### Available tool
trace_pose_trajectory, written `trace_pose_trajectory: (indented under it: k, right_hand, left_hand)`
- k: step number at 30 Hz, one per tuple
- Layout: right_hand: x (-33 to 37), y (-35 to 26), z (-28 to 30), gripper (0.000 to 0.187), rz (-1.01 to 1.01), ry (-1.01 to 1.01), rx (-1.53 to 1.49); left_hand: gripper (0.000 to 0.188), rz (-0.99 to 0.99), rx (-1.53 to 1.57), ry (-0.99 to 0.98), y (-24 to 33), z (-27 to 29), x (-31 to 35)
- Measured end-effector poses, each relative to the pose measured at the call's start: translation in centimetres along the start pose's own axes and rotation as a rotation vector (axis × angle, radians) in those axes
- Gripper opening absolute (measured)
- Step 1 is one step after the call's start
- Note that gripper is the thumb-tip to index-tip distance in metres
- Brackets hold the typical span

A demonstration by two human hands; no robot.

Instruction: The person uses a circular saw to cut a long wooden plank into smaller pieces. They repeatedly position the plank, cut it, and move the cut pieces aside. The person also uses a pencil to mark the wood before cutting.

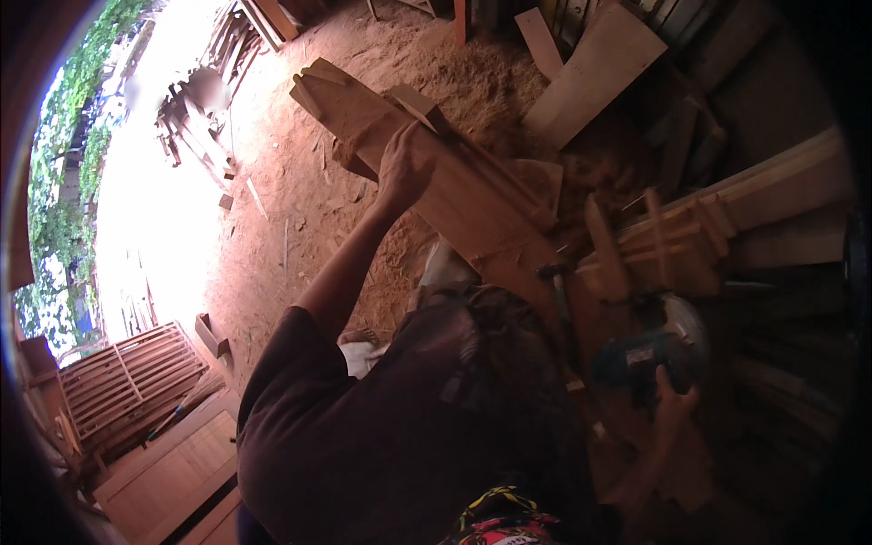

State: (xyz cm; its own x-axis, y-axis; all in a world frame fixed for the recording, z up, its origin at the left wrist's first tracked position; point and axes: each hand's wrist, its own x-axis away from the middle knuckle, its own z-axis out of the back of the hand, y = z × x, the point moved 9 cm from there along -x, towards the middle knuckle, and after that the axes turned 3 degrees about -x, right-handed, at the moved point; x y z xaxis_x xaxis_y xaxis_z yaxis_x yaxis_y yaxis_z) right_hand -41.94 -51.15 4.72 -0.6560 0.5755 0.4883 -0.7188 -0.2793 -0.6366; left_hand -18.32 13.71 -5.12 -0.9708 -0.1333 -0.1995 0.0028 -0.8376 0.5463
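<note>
Step in hand is judged to be the positioning of timber for sawing. A long wooden plank [459,202] is laid diagonally ahead of the body, its far end reaching out above the floor. The left hand [406,171] is placed on it, fingers curled beside a short wood block [418,107]; whether a firm grip is kept cannot be told. What seems a teal circular saw [636,357] is gripped by the right hand [672,400], low at the right; blade contact is lost in shadow. Next, steady support of the plank would be called for, and clearance from the nearby hammer [559,295]. Open floor [282,213] is offered leftward; the right is crowded by stacked boards [772,186].
</note>
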Motion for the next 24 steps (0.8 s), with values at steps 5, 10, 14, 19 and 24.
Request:
trace_pose_trajectory:
  k: [5, 10, 14, 19, 24]
  right_hand:
    - [4.2, -8.4, -5.1, 0.034, 0.104, 0.012, -0.372]
    - [5.7, -11.2, -9.2, 0.037, -0.035, -0.263, -0.649]
    - [8.2, -15.5, -15.1, 0.036, 0.059, -0.223, -0.527]
    - [8.8, -23.7, -24.9, 0.029, 0.143, -0.409, -0.14]
    - [10.3, -29.1, -31.7, 0.036, 0.363, -0.645, 0.019]
  left_hand:
    - [0.099, -0.188, -0.253, -0.291, -0.3, -0.8, -6.7]
    - [0.104, 0.008, -0.412, -0.288, -11.8, 1.8, -8.5]
    - [0.096, 0.121, -0.309, -0.273, -19.6, 5.2, -7.4]
    - [0.089, 0.135, 0.016, -0.206, -21.1, 5.9, -3.8]
    - [0.068, 0.136, 0.372, -0.066, -10.7, 6.6, -5.1]
